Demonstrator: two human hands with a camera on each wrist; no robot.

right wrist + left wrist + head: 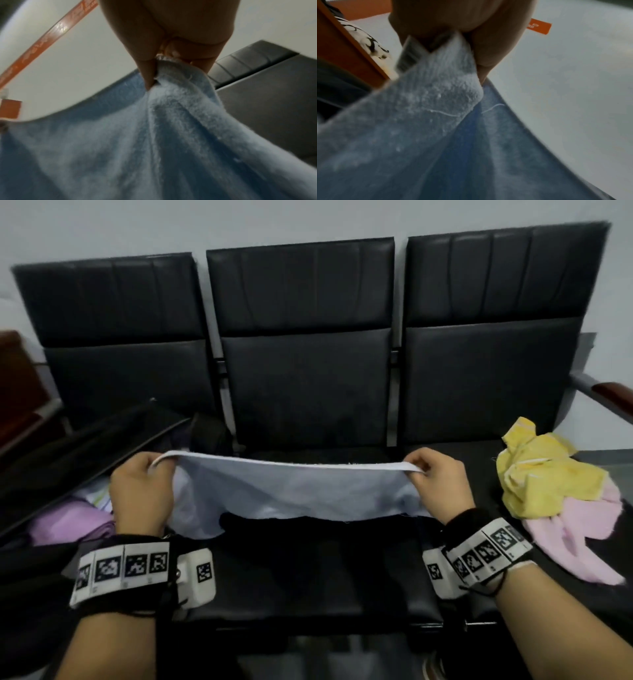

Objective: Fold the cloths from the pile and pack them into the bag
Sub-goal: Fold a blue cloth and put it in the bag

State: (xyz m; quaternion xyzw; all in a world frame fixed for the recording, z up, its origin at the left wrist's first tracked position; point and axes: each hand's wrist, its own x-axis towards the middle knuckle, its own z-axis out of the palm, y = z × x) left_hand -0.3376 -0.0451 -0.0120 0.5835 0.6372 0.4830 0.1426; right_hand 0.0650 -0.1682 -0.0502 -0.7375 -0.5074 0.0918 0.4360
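- My left hand pinches one top corner of the light blue cloth, fingers and thumb curled tight on the hem.
- My right hand pinches the opposite top corner the same way, so the upper edge runs nearly straight between my two fists.
- The cloth hangs from that edge over the middle seat of the black bench, its lower edge draped loose (ragged and uneven along the bottom).
- In the left wrist view a small printed label sticks out of the cloth corner right under my fingers.
- The right wrist view shows the fluffy fabric bunched into folds below my fingertips.
- The black bag lies open on the left seat, just beside my left hand, with a folded lilac cloth inside it.
- On the right seat, well apart from my right hand, sits the pile: a crumpled yellow cloth resting on top of a pink cloth.
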